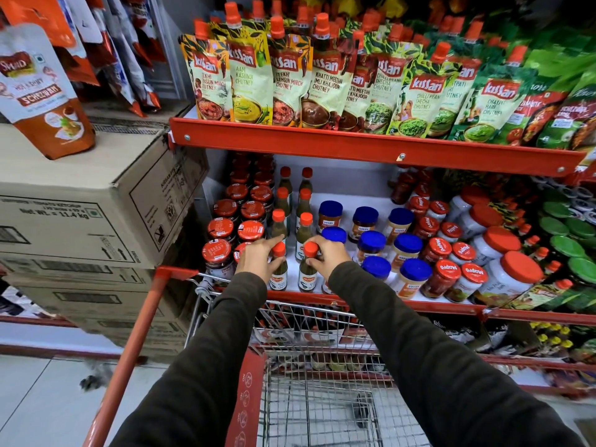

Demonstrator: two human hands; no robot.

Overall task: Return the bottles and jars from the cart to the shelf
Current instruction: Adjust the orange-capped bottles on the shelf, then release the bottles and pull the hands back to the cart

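**Two green sauce bottles set at the shelf's front edge**

Head view: both hands reach over the wire cart (322,398) to the middle shelf (371,304). The left hand (258,258) wraps the neck of the left bottle (279,275), fingers curled together around it just below its orange cap. The right hand (327,256) pinches the right bottle (306,275) at its orange cap, thumb and fingertips closed on it. Both bottles stand upright, long axis vertical, caps up, side by side at the front of two rows of matching bottles, between red-lidded jars (219,229) and blue-lidded jars (371,243).
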